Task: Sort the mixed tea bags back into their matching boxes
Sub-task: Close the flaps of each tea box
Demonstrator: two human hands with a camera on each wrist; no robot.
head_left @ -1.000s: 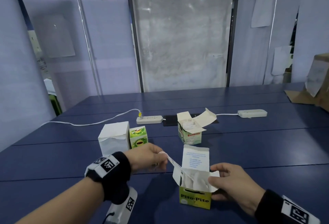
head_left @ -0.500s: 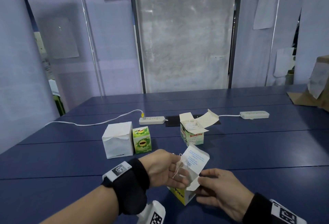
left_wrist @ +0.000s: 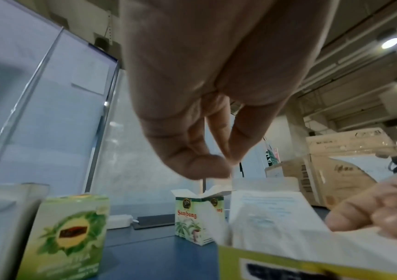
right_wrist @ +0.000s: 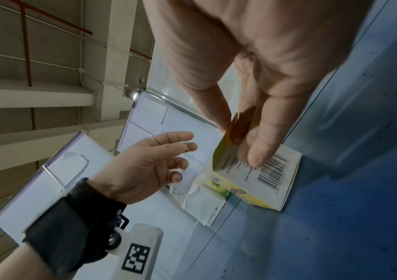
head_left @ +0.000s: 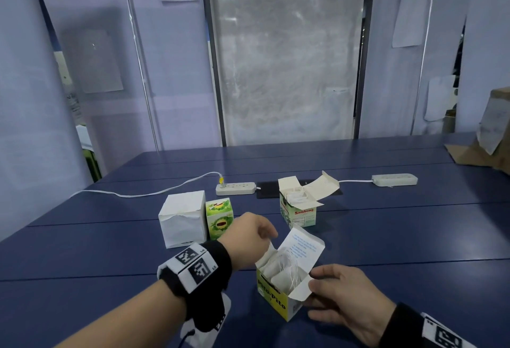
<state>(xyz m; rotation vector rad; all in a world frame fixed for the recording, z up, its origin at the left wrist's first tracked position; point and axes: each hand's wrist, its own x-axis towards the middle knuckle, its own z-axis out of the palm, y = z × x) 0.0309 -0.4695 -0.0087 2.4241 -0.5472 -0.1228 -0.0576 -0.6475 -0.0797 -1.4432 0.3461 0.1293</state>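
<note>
While my right hand (head_left: 349, 299) clasps the Pito-Pito box (head_left: 278, 291), my left hand (head_left: 252, 238) hovers empty, fingers loose.
Tea bags (head_left: 281, 267) sit just right of that grip, inside the box.

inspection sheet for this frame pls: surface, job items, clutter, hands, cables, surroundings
Surface: dark blue table, seams running across it.
Job's things: yellow Pito-Pito box near the front, lid flaps up, white tea bags with strings inside; Sambong box farther back, open, bags inside; green tea box closed, beside a plain white box.
Clutter: cardboard carton at the far right edge; dark flat pad behind the Sambong box.
Hands: left hand above the Pito-Pito box, fingers loose, holding nothing; right hand grips that box's side.
Cables: two white power strips, white cord trailing left.
Surroundings: pale partition panels, paper sheets stuck on.
</note>
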